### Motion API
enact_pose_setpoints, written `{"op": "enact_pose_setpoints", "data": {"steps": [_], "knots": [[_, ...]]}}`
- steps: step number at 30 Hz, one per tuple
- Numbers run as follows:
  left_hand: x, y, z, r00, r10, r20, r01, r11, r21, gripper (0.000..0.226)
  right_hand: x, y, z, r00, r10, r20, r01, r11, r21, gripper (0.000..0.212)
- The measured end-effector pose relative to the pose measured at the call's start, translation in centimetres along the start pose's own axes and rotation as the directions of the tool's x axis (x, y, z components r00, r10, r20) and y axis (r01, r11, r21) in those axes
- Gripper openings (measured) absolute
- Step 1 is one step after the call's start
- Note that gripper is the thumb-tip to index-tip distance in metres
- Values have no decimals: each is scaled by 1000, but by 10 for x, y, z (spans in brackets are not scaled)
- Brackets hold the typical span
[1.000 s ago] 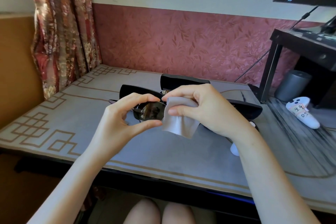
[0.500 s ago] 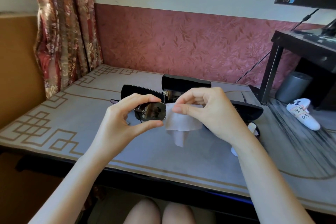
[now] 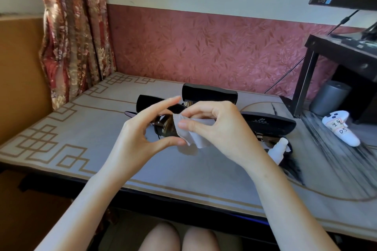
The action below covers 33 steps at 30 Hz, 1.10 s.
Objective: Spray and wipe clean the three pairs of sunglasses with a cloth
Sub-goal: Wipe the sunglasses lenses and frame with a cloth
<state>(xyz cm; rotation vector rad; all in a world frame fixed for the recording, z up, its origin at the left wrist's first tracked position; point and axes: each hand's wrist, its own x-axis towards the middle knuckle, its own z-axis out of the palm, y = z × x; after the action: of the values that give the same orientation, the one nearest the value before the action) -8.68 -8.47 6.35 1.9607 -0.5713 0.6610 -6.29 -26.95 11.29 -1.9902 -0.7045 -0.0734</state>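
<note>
Above the grey table mat my left hand pinches a pair of dark sunglasses by one lens, forefinger on top and thumb below. My right hand pinches a pale grey cloth against the other lens. A second pair of sunglasses lies on the mat at the right, partly hidden by my right wrist. Beside it lies a small white spray bottle. A third pair is not plainly visible.
Three black glasses cases lie open behind my hands: one at the left, one in the middle, one at the right. A white game controller, a grey cylinder and a black stand stand at the right.
My right hand has slid the cloth left over the lens, and more of the cloth now covers the glass. My left hand keeps the same pinch.
</note>
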Motion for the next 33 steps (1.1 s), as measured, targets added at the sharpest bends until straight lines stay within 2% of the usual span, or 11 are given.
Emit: {"op": "enact_pose_setpoints", "data": {"steps": [4,9,20,28,33], "knots": [[1,0,-2,1000,14,-13,-13,999,47,48,-4,2,-6,1000,4,-18,-4,999,-36,16],[2,1,-5,999,0,-51,2,999,50,47,-23,18,-26,1000,17,-13,-18,993,-120,42],[6,2,-10,999,-8,-39,11,996,83,45,-24,41,-17,950,-286,-127,247,935,-254,44],[3,9,-13,997,-47,-58,51,996,69,44,-21,48,-19,961,-254,-110,223,945,-238,55],[4,11,-16,994,-109,-22,110,993,42,48,-21,51,-21,948,-291,-128,257,938,-231,53]]}}
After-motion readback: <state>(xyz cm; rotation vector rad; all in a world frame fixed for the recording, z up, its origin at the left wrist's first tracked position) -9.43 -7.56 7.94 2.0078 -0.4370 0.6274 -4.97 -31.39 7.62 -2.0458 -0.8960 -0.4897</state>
